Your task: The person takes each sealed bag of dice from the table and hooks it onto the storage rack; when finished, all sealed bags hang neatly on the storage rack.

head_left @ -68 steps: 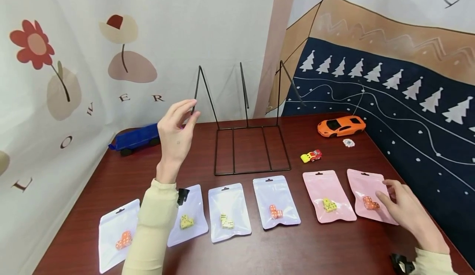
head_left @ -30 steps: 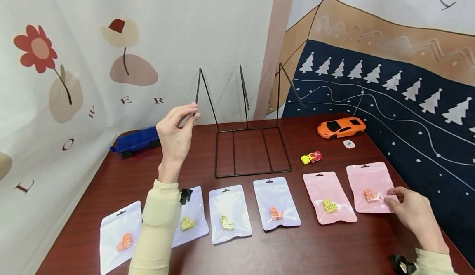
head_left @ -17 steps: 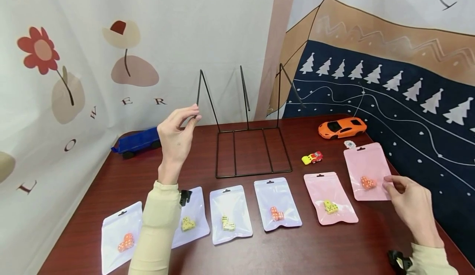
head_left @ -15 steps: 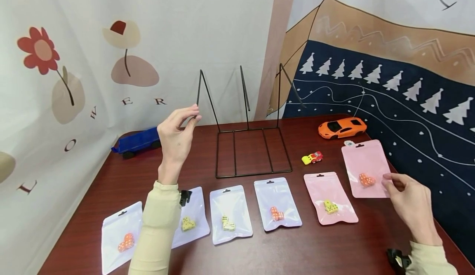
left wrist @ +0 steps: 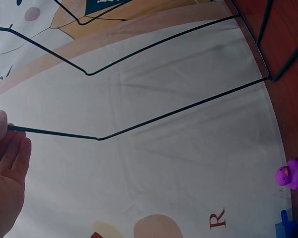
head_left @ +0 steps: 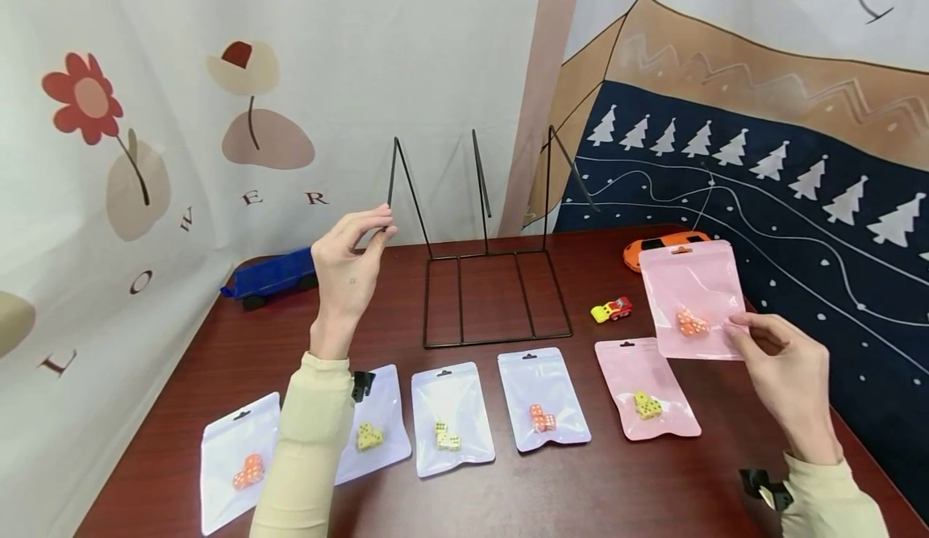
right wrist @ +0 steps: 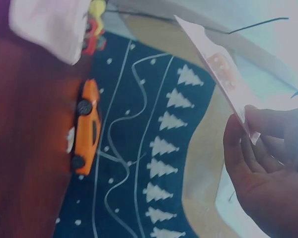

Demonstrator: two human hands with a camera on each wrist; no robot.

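My right hand pinches the right edge of a pink zip pouch with orange dice in it, held up off the table. The right wrist view shows this pouch nearly edge-on between thumb and fingers. My left hand pinches the tip of the left prong on a black wire rack; in the left wrist view thumb and fingers meet at the prong's end. A second pink pouch with yellow dice lies on the table, its upper right corner overlapped by the raised one.
Several whitish-lavender pouches, such as one with yellow dice and one with orange dice, lie in a row in front. A small red-yellow car, an orange car, a blue trailer and a purple duck stand behind.
The right hand has lifted the pink pouch with orange dice off the table and brought it up and leftward; it now partly covers the orange car. The left hand keeps its pinch on the prong.
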